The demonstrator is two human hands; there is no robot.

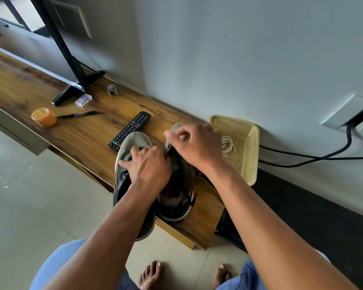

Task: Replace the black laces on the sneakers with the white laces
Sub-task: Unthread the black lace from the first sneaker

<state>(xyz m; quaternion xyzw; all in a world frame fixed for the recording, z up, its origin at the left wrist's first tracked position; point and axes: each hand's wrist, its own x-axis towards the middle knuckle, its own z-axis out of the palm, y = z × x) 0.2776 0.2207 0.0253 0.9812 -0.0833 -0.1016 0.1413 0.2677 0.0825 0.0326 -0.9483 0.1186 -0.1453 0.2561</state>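
Grey-and-black sneakers (138, 164), white laces (228, 144) in a cream mesh basket (249, 147), wood-grain shelf (71, 132).

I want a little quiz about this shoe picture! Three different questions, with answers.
1. True or false: the white laces lie in the yellow basket.
2. Which hand rests on the left sneaker?
A. left hand
B. right hand
3. Fill in: the black thing beside the left sneaker's toe is a ____.

Key: 1 true; 2 A; 3 remote control.
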